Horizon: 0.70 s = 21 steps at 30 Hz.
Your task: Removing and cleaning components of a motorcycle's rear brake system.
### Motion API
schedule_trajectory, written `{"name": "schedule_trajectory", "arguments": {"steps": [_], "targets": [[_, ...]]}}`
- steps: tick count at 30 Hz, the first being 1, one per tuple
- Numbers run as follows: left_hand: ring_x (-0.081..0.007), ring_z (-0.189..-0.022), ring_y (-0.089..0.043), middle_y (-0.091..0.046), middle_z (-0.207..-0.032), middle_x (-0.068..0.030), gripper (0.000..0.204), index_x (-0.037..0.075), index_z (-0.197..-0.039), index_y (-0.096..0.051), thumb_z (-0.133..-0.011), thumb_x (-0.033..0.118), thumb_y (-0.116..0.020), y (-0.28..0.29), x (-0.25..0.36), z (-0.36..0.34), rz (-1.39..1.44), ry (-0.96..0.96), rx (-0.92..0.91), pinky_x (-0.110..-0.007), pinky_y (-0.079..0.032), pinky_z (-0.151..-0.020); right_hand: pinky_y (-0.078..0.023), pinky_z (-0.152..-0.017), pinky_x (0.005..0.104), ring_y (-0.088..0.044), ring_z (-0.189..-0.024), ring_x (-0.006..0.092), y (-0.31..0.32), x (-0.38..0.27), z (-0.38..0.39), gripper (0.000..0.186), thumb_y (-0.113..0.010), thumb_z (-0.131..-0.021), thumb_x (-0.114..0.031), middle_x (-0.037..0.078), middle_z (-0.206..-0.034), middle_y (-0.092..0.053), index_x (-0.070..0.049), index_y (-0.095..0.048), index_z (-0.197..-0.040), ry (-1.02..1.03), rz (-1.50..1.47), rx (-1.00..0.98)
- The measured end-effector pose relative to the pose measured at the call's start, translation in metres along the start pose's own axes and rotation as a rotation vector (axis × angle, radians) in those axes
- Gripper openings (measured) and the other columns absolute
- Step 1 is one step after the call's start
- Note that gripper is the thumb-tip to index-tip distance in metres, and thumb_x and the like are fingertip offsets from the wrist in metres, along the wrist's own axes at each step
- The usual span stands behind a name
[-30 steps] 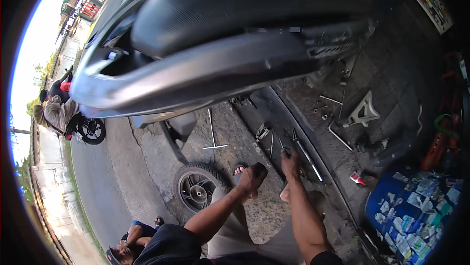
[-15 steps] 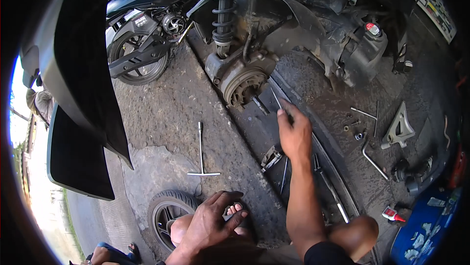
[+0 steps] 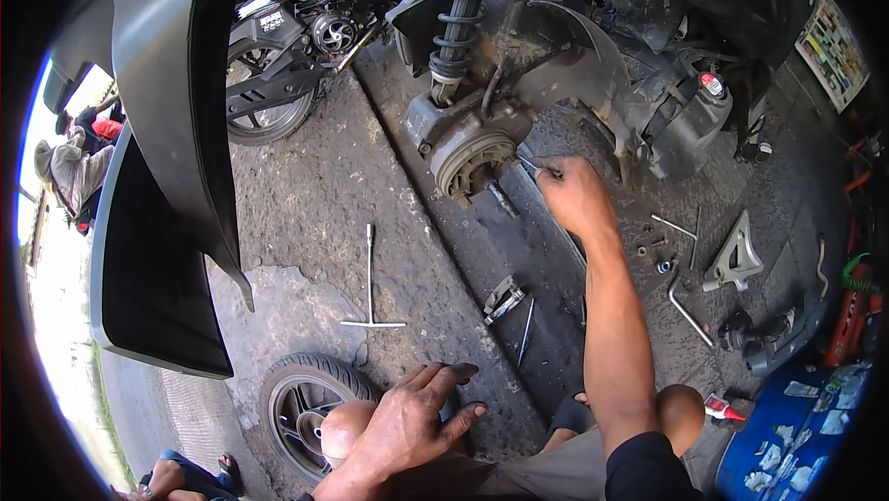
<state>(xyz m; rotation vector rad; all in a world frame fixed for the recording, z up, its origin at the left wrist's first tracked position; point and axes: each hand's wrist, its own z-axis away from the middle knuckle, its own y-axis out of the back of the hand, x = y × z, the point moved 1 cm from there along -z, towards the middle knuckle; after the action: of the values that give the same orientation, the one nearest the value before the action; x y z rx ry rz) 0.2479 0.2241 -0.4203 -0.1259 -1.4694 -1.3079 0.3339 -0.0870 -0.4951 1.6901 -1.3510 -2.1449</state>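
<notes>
Grey-brown metal, dusty and worn, makes the wheel hub (image 3: pixel 460 166), which sits below the coil spring (image 3: pixel 466 15) of the raised motorcycle, with its bare axle (image 3: pixel 503 201) pointing out and down. Just beside this hub, on its right side, is the right hand (image 3: pixel 576 194); its grip is closed, the fingers curled around a thin metal tool (image 3: pixel 527 163), of which only a short part shows. Whether the tip of the tool touches the hub, I cannot tell. The left hand (image 3: pixel 414 416) is well apart from the hub, near the person's left knee; its grip is loose, the thumb away from the fingers, and I see nothing held in it. Near this hand, to the left, a wheel with black tyre (image 3: pixel 302 419) lies on the ground, and a little above it lies a T-shaped wrench (image 3: pixel 372 322). Between the hands, on the dark ground, are a small metal part (image 3: pixel 505 299) and a thin rod (image 3: pixel 526 331). To the right of the right forearm lie a bent bar (image 3: pixel 690 311) and a pale triangular bracket (image 3: pixel 732 269); lower, a white bottle with red cap (image 3: pixel 722 408) is near a blue container (image 3: pixel 761 450).
</notes>
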Motion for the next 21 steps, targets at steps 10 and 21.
{"name": "schedule_trajectory", "arguments": {"steps": [10,21], "targets": [[-0.0360,-0.097,-0.062,-0.064,-0.103,-0.0161,0.045,0.001,-0.120,-0.059,-0.086,0.030,-0.070,0.002,0.000,0.008,-0.027,-0.022,-0.037,-0.042,-0.051,-0.084,-0.051,-0.089,0.0425,-0.065,-0.100,0.0381,0.006,-0.006,-0.007,0.032,-0.061,-0.084,-0.026,0.022,-0.104,-0.069,-0.010,-0.073,-0.109,0.009,0.054,-0.053],[-0.0353,-0.101,-0.063,-0.065,-0.106,-0.0148,0.040,0.003,-0.115,-0.062,-0.083,0.024,-0.073,0.002,0.007,0.002,-0.038,0.044,-0.074,-0.041,-0.052,-0.085,-0.050,-0.090,0.0426,-0.065,-0.100,0.0382,0.022,-0.020,-0.035,0.032,-0.060,-0.081,-0.025,0.024,-0.105,-0.068,-0.007,-0.073,-0.104,0.015,0.244,-0.195]]}}
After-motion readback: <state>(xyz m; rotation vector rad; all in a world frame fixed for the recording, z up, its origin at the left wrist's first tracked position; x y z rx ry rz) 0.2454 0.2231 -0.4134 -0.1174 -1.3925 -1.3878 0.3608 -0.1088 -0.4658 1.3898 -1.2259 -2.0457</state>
